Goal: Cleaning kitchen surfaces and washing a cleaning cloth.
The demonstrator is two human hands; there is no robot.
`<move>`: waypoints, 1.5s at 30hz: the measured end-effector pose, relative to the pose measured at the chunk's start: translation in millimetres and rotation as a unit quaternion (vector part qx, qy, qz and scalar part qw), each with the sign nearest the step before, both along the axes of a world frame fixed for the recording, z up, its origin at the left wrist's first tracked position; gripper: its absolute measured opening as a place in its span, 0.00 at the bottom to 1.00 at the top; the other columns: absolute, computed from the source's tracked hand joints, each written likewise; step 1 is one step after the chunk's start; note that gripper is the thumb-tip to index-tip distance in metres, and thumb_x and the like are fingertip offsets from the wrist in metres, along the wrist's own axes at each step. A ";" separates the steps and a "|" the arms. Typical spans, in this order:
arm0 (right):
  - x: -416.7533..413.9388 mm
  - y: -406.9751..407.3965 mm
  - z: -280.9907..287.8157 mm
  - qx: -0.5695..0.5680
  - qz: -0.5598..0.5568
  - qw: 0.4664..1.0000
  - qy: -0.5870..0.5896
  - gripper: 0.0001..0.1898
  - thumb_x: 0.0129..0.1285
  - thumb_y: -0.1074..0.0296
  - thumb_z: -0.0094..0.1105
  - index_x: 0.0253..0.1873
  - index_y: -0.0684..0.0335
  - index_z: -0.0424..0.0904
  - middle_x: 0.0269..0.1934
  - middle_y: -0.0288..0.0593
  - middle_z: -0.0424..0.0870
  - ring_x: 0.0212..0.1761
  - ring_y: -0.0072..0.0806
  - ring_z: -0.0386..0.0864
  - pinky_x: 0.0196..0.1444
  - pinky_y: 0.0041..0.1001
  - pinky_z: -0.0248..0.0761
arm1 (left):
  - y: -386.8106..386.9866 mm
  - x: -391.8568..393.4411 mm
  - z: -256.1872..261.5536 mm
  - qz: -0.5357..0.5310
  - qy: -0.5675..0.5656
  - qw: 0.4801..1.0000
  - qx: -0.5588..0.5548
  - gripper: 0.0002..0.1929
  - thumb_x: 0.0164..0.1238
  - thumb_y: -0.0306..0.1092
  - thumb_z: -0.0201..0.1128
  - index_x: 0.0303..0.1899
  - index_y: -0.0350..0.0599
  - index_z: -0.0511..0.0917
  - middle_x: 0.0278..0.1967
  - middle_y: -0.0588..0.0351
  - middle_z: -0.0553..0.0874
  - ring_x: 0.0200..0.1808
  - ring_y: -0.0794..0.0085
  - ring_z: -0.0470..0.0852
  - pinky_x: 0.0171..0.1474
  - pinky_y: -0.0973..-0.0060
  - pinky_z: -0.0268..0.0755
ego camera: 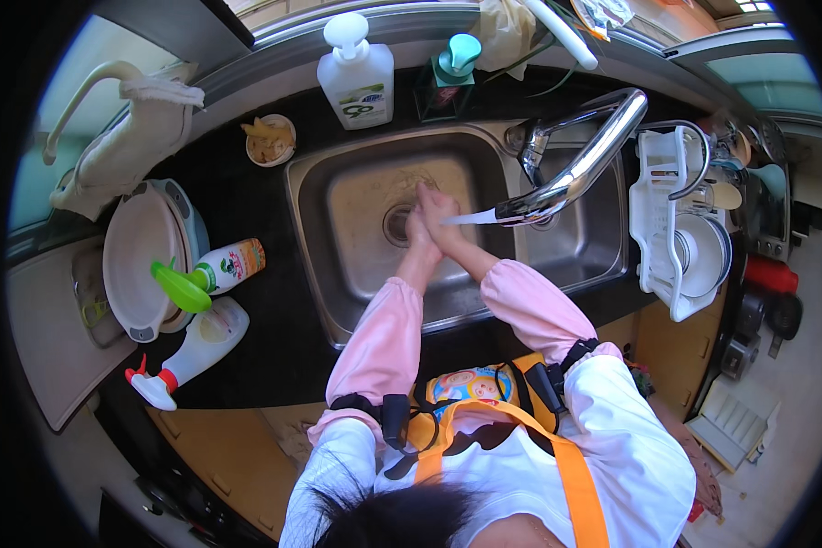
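Water runs from the chrome faucet over my two hands, which are pressed together above the large basin of the stainless steel sink. My left hand lies on the left side, against my right hand, whose palm and fingers overlap it. I see no object between them, though the inner surfaces are hidden. Beneath them is the round drain. Pink sleeve covers reach to both wrists. How far the fingers are bent is hard to make out.
Behind the sink stand a white pump bottle and a teal pump dispenser. At left are a small cup, two spray bottles and stacked basins. A white dish rack holds dishes at right.
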State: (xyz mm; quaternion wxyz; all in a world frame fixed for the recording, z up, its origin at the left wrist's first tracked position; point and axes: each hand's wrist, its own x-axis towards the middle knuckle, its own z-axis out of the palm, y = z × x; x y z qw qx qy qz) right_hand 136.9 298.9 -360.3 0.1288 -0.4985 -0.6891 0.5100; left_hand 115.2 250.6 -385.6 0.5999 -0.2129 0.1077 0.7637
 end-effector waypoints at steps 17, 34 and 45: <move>74.8 -9.3 46.2 -0.265 0.227 0.937 -0.016 0.34 0.68 0.47 0.50 0.72 0.57 0.50 0.68 0.49 0.62 0.65 0.48 0.65 0.67 0.45 0.60 | -3.5 -13.4 24.9 -0.143 0.333 0.892 -0.271 0.36 0.66 0.62 0.52 0.62 0.39 0.66 0.53 0.51 0.78 0.53 0.66 0.77 0.55 0.66 0.69; -15.1 -33.3 47.6 -0.413 -0.168 0.838 0.314 0.22 0.69 0.45 0.48 0.43 0.62 0.76 0.36 0.41 0.82 0.34 0.36 0.79 0.46 0.35 0.74 | -14.5 -42.0 8.7 0.040 0.205 0.921 -0.328 0.20 0.75 0.52 0.42 0.41 0.45 0.75 0.38 0.56 0.82 0.45 0.68 0.79 0.55 0.70 0.69; -4.8 -13.1 47.1 -0.006 0.071 0.981 0.183 0.22 0.62 0.49 0.60 0.28 0.66 0.76 0.24 0.46 0.80 0.30 0.38 0.81 0.35 0.38 0.72 | -17.5 -21.3 4.7 -0.028 0.138 0.988 -0.060 0.19 0.74 0.47 0.43 0.47 0.41 0.75 0.45 0.52 0.82 0.48 0.62 0.80 0.56 0.64 0.71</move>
